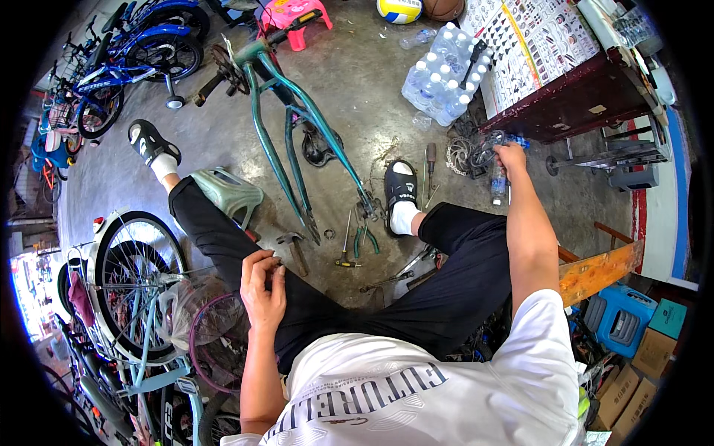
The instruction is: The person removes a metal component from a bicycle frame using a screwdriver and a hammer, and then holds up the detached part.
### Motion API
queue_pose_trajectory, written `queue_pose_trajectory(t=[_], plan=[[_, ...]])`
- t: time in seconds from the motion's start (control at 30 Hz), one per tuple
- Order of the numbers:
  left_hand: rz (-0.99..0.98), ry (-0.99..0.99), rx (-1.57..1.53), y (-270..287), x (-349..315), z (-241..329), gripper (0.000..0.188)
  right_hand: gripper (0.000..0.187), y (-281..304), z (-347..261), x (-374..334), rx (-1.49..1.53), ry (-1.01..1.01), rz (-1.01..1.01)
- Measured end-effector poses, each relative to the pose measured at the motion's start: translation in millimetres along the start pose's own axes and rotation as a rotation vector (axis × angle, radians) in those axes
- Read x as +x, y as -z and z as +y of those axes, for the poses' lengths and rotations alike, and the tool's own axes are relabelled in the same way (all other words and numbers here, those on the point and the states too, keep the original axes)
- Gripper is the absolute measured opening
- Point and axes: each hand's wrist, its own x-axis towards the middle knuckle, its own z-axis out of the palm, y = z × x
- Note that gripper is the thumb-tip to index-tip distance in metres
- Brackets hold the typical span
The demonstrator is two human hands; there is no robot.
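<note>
My left hand (pixel 265 290) rests against my left thigh with its fingers curled; a small dark bit shows at the fingertips, too small to name. My right arm stretches far out to the right. Its hand (pixel 510 157) is closed at a grey metal part (pixel 489 141) whose kind I cannot make out, beside a heap of chain and metal pieces (pixel 460 156). Just below it stands a clear plastic bottle (pixel 498 186). Between my feet a teal bicycle frame (pixel 260 123) lies on the floor, its handlebar away from me and without wheels.
Near the frame lie a hammer (pixel 294 253), green-handled pliers (pixel 366 239), a T-handled tool (pixel 346 260) and a screwdriver (pixel 431 157). A pale green stool (pixel 230 195) is at my left leg. Wrapped bottles (pixel 444 78) and a dark red cabinet (pixel 573 97) stand at right; bicycles (pixel 141 286) line the left.
</note>
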Motion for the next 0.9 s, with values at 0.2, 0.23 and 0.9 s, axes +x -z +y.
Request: queue_pose_trajectory(t=[0.2,0.23,0.9], plan=[[-0.016,-0.027,0.016,1.0,-0.9,3.9,0.015,0.031,1.3,-7.7,0.6,-0.04,0.108,0.237],[-0.015,-0.031,0.016,1.1,-1.4,3.8,0.015,0.034,0.4,-11.4,-2.2,-0.004,0.115,0.261],[-0.028,-0.122,-0.118,-5.1,20.7,29.8,0.019,0.037,-7.3,-206.5,-203.6,1.633,0.743,-0.549]])
